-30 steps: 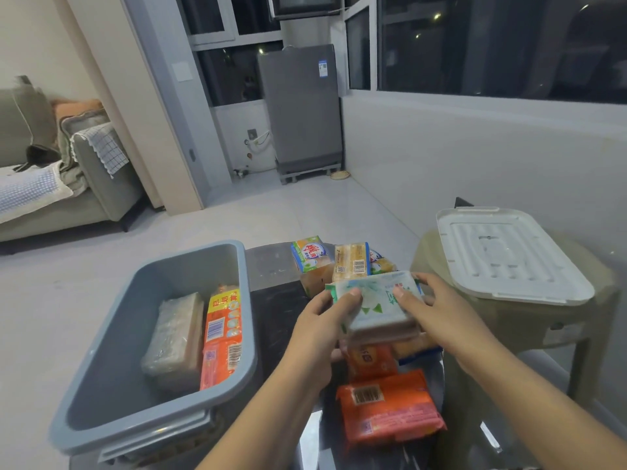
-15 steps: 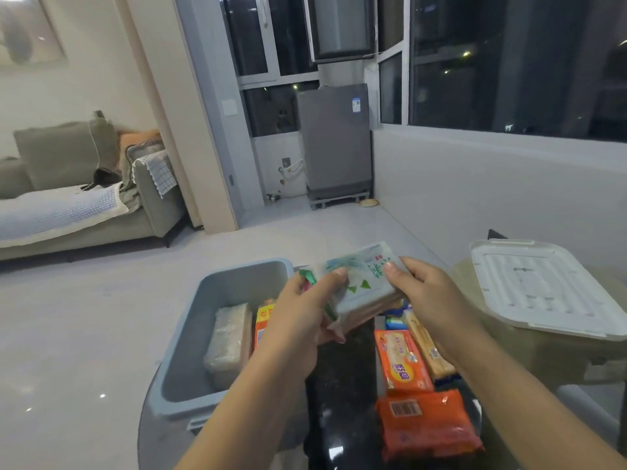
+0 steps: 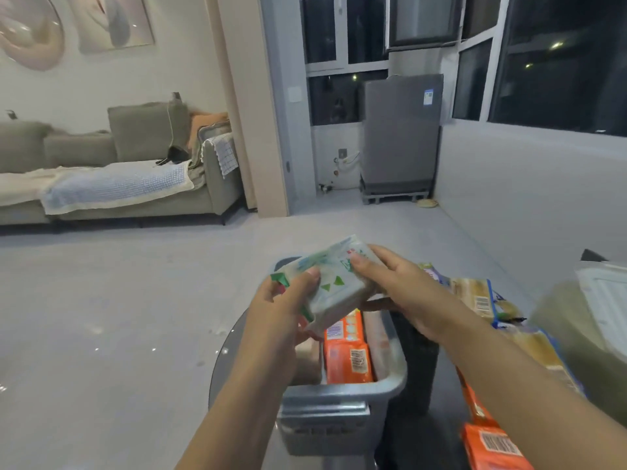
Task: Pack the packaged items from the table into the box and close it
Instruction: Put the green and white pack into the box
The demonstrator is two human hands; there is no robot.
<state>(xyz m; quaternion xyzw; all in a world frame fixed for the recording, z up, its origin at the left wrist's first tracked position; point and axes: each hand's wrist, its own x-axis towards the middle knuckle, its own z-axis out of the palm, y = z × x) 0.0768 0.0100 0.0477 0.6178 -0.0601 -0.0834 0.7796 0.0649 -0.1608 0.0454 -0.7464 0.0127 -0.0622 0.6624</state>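
Both hands hold a white packet with green triangles (image 3: 334, 288) above the grey box (image 3: 342, 398). My left hand (image 3: 286, 307) grips its near left end and my right hand (image 3: 400, 286) grips its far right end. Inside the box lie an orange packet (image 3: 347, 356) and a pale wrapped block (image 3: 308, 362), partly hidden by my left arm. On the dark table (image 3: 412, 378) to the right lie a yellow biscuit packet (image 3: 475, 296) and orange packets (image 3: 492, 442). The white lid (image 3: 607, 300) rests on a stool at the right edge.
The table is small and round; its left edge drops to the pale tiled floor (image 3: 135, 317). A sofa (image 3: 112, 171) stands far left, a grey appliance (image 3: 400, 134) at the back by the windows. A low wall (image 3: 543, 184) runs along the right.
Both hands have carried the white packet leftward from above the table's packets to above the box. The view has swung left, so the box now sits in the centre.
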